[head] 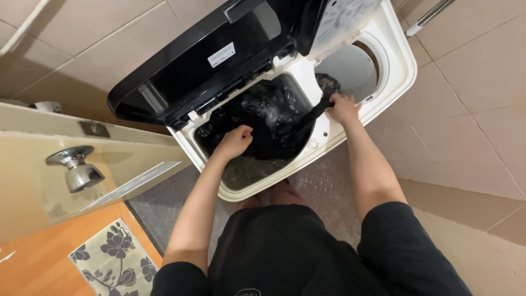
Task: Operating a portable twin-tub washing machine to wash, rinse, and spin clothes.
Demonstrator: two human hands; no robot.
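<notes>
Left hand closed on dark wet laundry in water-filled wash tub | right hand gripping black wet garment stretched over divider toward white perforated spin drum | transfer begun, most clothes left in tub of white twin-tub washing machine

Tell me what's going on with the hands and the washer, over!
Left hand down in the wash tub, grip shut on dark wet clothes. Right hand shut on a dark garment stretched over to the spin tub. Black lid up, nothing blocking.
</notes>
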